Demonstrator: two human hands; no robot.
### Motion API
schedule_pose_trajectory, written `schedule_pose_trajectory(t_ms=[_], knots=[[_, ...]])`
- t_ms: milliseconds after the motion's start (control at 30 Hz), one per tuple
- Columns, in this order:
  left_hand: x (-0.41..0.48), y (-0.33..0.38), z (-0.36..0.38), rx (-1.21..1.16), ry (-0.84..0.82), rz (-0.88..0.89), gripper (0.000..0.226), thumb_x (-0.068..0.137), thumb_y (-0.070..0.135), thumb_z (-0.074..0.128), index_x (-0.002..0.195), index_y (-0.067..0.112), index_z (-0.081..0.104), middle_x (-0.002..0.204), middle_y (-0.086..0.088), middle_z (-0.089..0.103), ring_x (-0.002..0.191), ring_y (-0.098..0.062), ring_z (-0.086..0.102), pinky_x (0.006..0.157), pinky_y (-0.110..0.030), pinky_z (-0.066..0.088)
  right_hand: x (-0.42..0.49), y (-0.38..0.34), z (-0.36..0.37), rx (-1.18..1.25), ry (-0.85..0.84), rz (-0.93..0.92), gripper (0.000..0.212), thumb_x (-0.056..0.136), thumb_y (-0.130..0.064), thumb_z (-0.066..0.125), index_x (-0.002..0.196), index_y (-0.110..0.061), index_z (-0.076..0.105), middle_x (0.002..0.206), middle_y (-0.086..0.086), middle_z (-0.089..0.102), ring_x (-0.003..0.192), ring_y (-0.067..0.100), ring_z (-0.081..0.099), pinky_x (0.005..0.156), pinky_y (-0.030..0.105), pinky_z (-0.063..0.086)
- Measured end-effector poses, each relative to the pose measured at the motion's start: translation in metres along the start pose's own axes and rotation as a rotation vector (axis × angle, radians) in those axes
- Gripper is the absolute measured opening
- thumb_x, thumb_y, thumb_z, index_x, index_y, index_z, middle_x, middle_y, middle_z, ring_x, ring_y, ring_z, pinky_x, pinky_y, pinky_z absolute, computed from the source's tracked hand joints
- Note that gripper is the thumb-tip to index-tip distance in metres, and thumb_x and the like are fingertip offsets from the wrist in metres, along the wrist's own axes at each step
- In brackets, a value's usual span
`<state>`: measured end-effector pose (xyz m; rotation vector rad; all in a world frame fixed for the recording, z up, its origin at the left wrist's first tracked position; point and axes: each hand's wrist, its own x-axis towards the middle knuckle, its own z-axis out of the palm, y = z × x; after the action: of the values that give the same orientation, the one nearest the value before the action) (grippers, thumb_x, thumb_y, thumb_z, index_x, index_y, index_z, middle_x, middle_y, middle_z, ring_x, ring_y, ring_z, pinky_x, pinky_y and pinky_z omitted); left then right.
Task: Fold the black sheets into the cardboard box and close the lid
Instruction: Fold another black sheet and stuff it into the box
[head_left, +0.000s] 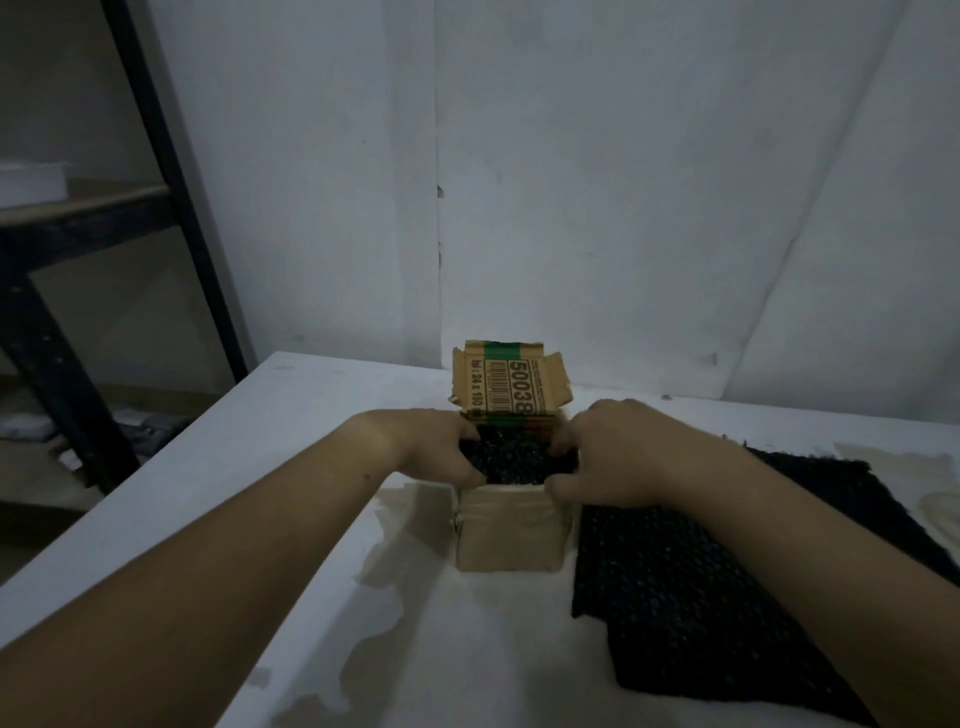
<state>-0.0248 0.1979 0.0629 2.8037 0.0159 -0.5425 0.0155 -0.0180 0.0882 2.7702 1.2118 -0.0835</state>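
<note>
A small cardboard box (510, 535) stands in the middle of the white table (291, 467). Its printed lid (511, 387) stands open at the back. A folded black sheet (514, 457) fills the box's open top. My left hand (431, 449) grips the sheet's left side at the box rim. On the right side, my right hand (605, 452) grips the same sheet, thumb at the front rim. More black sheets (727, 582) lie flat on the table right of the box, partly under my right forearm.
A white wall backs the table. A dark metal shelf rack (104, 249) stands to the left, off the table's edge. Worn brown patches mark the table top around the box. A pale flat scrap (940, 514) lies at the far right.
</note>
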Motion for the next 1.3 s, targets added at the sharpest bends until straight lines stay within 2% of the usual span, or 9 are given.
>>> schedule_pose_trajectory(t_ms=[100, 233, 400, 533, 767, 867, 1000, 1133, 1300], knots=[[0.000, 0.002, -0.003, -0.010, -0.039, -0.012, 0.050, 0.081, 0.051, 0.063, 0.128, 0.036, 0.056, 0.118, 0.008, 0.061, 0.108, -0.015, 0.056, 0.097, -0.036, 0.046, -0.001, -0.003, 0.009, -0.065, 0.033, -0.072, 0.058, 0.077, -0.071, 0.040, 0.085, -0.020, 0.068, 0.072, -0.001, 0.053, 0.085, 0.022, 0.051, 0.062, 0.033, 0.027], [0.004, 0.012, -0.008, 0.089, -0.085, -0.073, 0.058, 0.081, 0.049, 0.061, 0.137, 0.034, 0.053, 0.133, 0.006, 0.055, 0.117, -0.017, 0.051, 0.100, -0.036, 0.042, 0.006, -0.004, 0.019, -0.099, -0.019, -0.087, 0.054, 0.078, -0.073, 0.044, 0.057, -0.023, 0.045, 0.066, -0.002, 0.043, 0.082, 0.021, 0.038, 0.074, 0.036, 0.024], [0.002, 0.005, -0.010, 0.069, -0.040, -0.033, 0.060, 0.080, 0.054, 0.062, 0.135, 0.034, 0.052, 0.122, 0.010, 0.059, 0.103, -0.012, 0.057, 0.088, -0.032, 0.048, 0.004, 0.002, 0.033, -0.060, 0.081, -0.119, 0.049, 0.078, -0.065, 0.049, 0.057, -0.022, 0.039, 0.063, -0.002, 0.042, 0.074, 0.019, 0.035, 0.070, 0.036, 0.025], [-0.003, -0.002, -0.017, -0.176, 0.065, 0.002, 0.026, 0.087, 0.039, 0.058, 0.113, 0.036, 0.058, 0.105, 0.012, 0.063, 0.082, -0.006, 0.069, 0.077, -0.031, 0.052, 0.002, 0.005, 0.042, -0.064, 0.195, -0.127, 0.058, 0.078, -0.075, 0.048, 0.058, -0.021, 0.042, 0.061, -0.002, 0.045, 0.068, 0.016, 0.039, 0.061, 0.035, 0.022], [0.013, 0.019, -0.010, 0.172, 0.074, -0.109, 0.020, 0.087, 0.014, 0.058, 0.106, 0.015, 0.066, 0.100, -0.003, 0.063, 0.085, -0.019, 0.057, 0.068, -0.028, 0.045, 0.006, 0.006, 0.044, -0.068, 0.236, -0.167, 0.060, 0.076, -0.078, 0.048, 0.056, -0.022, 0.044, 0.060, -0.003, 0.048, 0.068, 0.016, 0.044, 0.057, 0.033, 0.020], [0.029, 0.029, -0.002, 0.344, -0.028, -0.196, 0.028, 0.093, 0.010, 0.049, 0.119, 0.005, 0.059, 0.093, -0.007, 0.055, 0.089, -0.023, 0.055, 0.081, -0.033, 0.053, 0.008, 0.005, 0.044, -0.091, 0.215, -0.162, 0.059, 0.078, -0.076, 0.047, 0.058, -0.021, 0.048, 0.063, -0.003, 0.049, 0.069, 0.016, 0.042, 0.065, 0.034, 0.025], [0.037, 0.038, 0.001, 0.422, -0.086, -0.232, 0.032, 0.099, 0.010, 0.046, 0.128, 0.003, 0.054, 0.127, -0.013, 0.057, 0.117, -0.028, 0.056, 0.099, -0.038, 0.047, 0.005, 0.007, 0.044, -0.096, 0.187, -0.144, 0.060, 0.081, -0.076, 0.042, 0.065, -0.020, 0.055, 0.069, -0.003, 0.054, 0.078, 0.020, 0.045, 0.071, 0.035, 0.029], [0.020, 0.030, -0.009, 0.332, 0.005, -0.121, 0.025, 0.091, 0.011, 0.050, 0.110, 0.009, 0.066, 0.093, -0.005, 0.060, 0.086, -0.022, 0.058, 0.072, -0.030, 0.051, 0.001, 0.007, 0.043, -0.116, 0.186, -0.128, 0.057, 0.081, -0.075, 0.043, 0.064, -0.022, 0.051, 0.070, -0.003, 0.053, 0.079, 0.019, 0.043, 0.074, 0.036, 0.031], [0.004, 0.008, -0.005, 0.063, 0.052, -0.060, 0.024, 0.089, 0.027, 0.055, 0.112, 0.025, 0.060, 0.100, 0.000, 0.065, 0.081, -0.012, 0.061, 0.061, -0.024, 0.044, -0.001, 0.005, 0.044, -0.109, 0.201, -0.115, 0.051, 0.081, -0.070, 0.046, 0.060, -0.023, 0.043, 0.067, -0.004, 0.047, 0.075, 0.019, 0.042, 0.070, 0.036, 0.031]])
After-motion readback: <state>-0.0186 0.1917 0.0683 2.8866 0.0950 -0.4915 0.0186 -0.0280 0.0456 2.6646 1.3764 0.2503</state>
